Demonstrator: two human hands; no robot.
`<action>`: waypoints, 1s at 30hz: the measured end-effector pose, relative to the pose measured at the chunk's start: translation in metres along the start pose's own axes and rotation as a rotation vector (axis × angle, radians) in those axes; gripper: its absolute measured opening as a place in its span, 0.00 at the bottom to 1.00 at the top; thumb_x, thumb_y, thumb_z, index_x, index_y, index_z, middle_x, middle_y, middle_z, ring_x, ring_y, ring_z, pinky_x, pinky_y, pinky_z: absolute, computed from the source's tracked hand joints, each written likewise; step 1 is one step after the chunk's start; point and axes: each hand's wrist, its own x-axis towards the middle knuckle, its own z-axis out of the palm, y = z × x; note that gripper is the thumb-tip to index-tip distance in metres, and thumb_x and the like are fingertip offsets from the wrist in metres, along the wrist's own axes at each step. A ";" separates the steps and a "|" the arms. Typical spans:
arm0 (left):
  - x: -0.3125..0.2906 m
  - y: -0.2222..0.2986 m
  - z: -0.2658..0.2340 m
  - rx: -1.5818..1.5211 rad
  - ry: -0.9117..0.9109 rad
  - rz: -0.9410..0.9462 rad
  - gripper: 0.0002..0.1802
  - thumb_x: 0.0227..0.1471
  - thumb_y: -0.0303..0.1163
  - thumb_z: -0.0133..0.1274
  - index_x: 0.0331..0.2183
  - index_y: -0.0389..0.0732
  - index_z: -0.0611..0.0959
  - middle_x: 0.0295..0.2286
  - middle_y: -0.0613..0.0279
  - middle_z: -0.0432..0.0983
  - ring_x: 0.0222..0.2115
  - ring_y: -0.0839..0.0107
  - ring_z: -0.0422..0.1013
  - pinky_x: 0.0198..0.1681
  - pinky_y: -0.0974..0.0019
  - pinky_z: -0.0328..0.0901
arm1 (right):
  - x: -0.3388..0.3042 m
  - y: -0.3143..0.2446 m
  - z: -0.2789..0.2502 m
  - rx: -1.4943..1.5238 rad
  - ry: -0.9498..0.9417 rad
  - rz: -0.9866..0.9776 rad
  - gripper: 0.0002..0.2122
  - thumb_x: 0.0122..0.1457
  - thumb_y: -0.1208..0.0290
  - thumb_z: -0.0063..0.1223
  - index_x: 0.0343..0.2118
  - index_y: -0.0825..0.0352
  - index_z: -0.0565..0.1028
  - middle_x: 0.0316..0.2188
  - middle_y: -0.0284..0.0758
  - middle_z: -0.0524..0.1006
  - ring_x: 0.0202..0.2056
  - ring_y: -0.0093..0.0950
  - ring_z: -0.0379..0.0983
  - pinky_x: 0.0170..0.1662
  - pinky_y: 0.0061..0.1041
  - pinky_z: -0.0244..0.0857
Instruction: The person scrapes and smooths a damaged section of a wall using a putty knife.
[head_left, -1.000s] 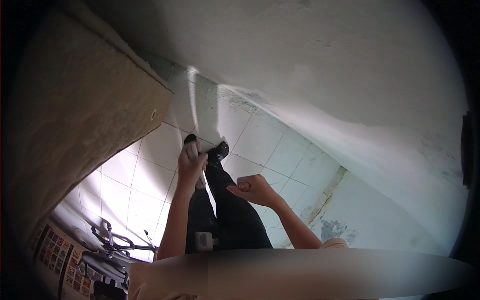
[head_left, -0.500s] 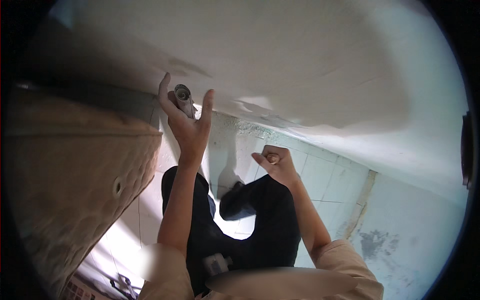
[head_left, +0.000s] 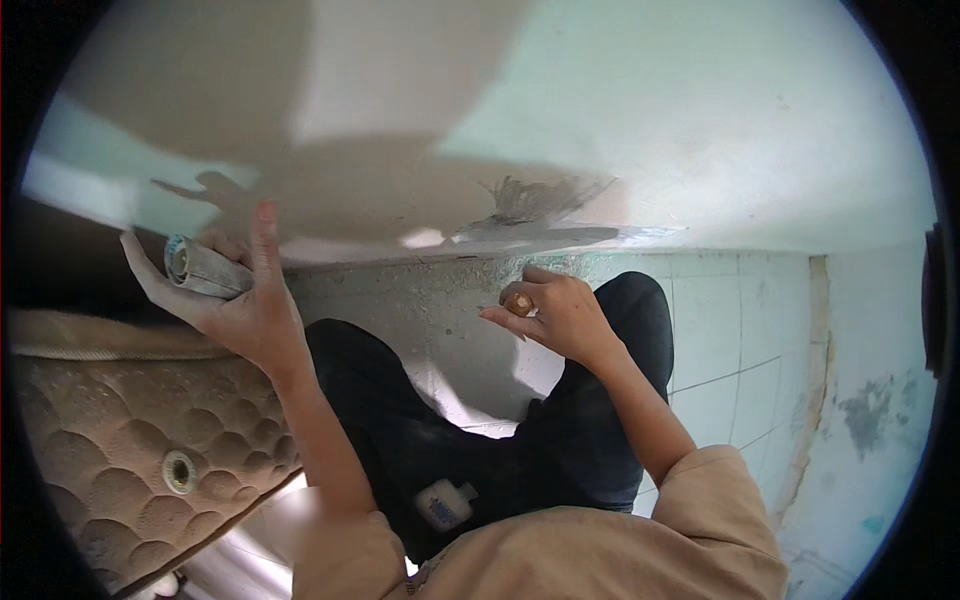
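My left hand (head_left: 250,310) is raised near the wall at the left, with a dusty grey rolled tube (head_left: 212,272) held in it. Two digits stick out to either side of the tube, while another finger curls over it. A round hollow end of the tube shows. Over my lap, close to the wall's foot, my right hand (head_left: 562,312) is closed around a handle with a brown, rounded wooden end (head_left: 518,304). Whatever lies beyond that handle is hidden by the hand. A rough dark grey patch (head_left: 530,205) marks the pale wall (head_left: 700,120) ahead.
To my left stands a brown quilted mattress (head_left: 150,430) with a round eyelet. A white bottle (head_left: 443,505) rests at my lap. Pale tiles (head_left: 725,350) cover the floor at right, bordered by a stained wall (head_left: 870,410).
The view has shifted, showing the wall patch more plainly. My left hand has moved left with the tube, which now lies more sideways. My knees are farther apart; the right hand keeps its handle.
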 end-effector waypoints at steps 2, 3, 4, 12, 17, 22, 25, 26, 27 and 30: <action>-0.003 0.008 0.008 0.188 -0.060 0.136 0.60 0.31 0.33 0.68 0.57 0.32 0.45 0.55 0.46 0.46 0.52 0.56 0.55 0.49 0.61 0.62 | -0.013 0.008 0.002 0.096 0.129 0.017 0.12 0.48 0.59 0.58 0.24 0.65 0.77 0.21 0.32 0.72 0.23 0.32 0.71 0.27 0.29 0.64; -0.001 0.006 0.011 0.328 -0.145 0.075 0.63 0.31 0.35 0.68 0.57 0.32 0.41 0.52 0.38 0.53 0.55 0.55 0.51 0.56 0.55 0.50 | -0.021 0.013 0.002 0.177 0.236 0.028 0.12 0.49 0.59 0.58 0.23 0.65 0.77 0.20 0.32 0.73 0.21 0.30 0.72 0.26 0.28 0.65; 0.000 0.012 0.016 0.330 -0.151 0.090 0.63 0.31 0.35 0.68 0.57 0.32 0.41 0.52 0.38 0.53 0.55 0.55 0.51 0.56 0.55 0.50 | -0.031 0.017 -0.002 0.191 0.245 0.030 0.12 0.49 0.59 0.58 0.23 0.65 0.77 0.20 0.32 0.73 0.21 0.30 0.72 0.26 0.28 0.65; 0.003 0.021 0.030 0.348 -0.257 0.110 0.66 0.30 0.41 0.68 0.56 0.28 0.39 0.53 0.31 0.48 0.57 0.47 0.47 0.58 0.60 0.45 | -0.115 0.040 0.002 1.531 -0.237 0.299 0.26 0.49 0.72 0.56 0.50 0.74 0.62 0.28 0.40 0.76 0.29 0.27 0.75 0.35 0.22 0.67; 0.002 0.028 0.034 0.388 -0.273 0.084 0.66 0.30 0.42 0.68 0.56 0.28 0.40 0.55 0.32 0.44 0.57 0.47 0.45 0.59 0.59 0.43 | -0.109 0.032 0.029 1.464 -0.190 0.287 0.10 0.51 0.76 0.51 0.34 0.70 0.64 0.26 0.38 0.74 0.28 0.27 0.75 0.34 0.23 0.68; 0.003 0.021 0.032 0.343 -0.282 0.133 0.65 0.31 0.43 0.67 0.56 0.26 0.41 0.56 0.34 0.40 0.58 0.48 0.41 0.60 0.58 0.39 | -0.082 0.035 0.021 0.879 0.114 0.324 0.07 0.53 0.72 0.47 0.33 0.68 0.68 0.22 0.40 0.74 0.23 0.32 0.73 0.30 0.26 0.66; 0.004 0.023 0.032 0.322 -0.272 0.136 0.64 0.31 0.43 0.67 0.56 0.26 0.41 0.56 0.35 0.39 0.58 0.49 0.40 0.60 0.58 0.38 | -0.063 0.039 0.019 0.519 0.212 0.242 0.08 0.56 0.70 0.43 0.35 0.66 0.71 0.21 0.42 0.73 0.23 0.37 0.72 0.30 0.29 0.65; 0.003 0.024 0.032 0.307 -0.277 0.128 0.64 0.31 0.43 0.67 0.56 0.26 0.41 0.56 0.34 0.39 0.58 0.49 0.40 0.60 0.57 0.39 | -0.059 0.042 0.019 0.404 0.194 0.232 0.10 0.56 0.69 0.42 0.37 0.65 0.73 0.21 0.43 0.73 0.23 0.40 0.71 0.30 0.30 0.64; 0.003 0.025 0.032 0.291 -0.282 0.119 0.64 0.31 0.43 0.67 0.56 0.26 0.41 0.56 0.34 0.39 0.58 0.49 0.41 0.60 0.57 0.39 | -0.060 0.044 0.019 0.410 0.199 0.235 0.10 0.56 0.69 0.42 0.37 0.65 0.73 0.21 0.43 0.73 0.23 0.40 0.71 0.30 0.30 0.64; 0.003 0.019 0.031 0.261 -0.286 0.109 0.64 0.31 0.44 0.67 0.55 0.25 0.41 0.56 0.33 0.38 0.58 0.48 0.40 0.60 0.56 0.39 | -0.065 0.049 0.017 0.508 0.214 0.154 0.13 0.57 0.69 0.41 0.43 0.64 0.72 0.20 0.41 0.73 0.22 0.33 0.71 0.29 0.28 0.64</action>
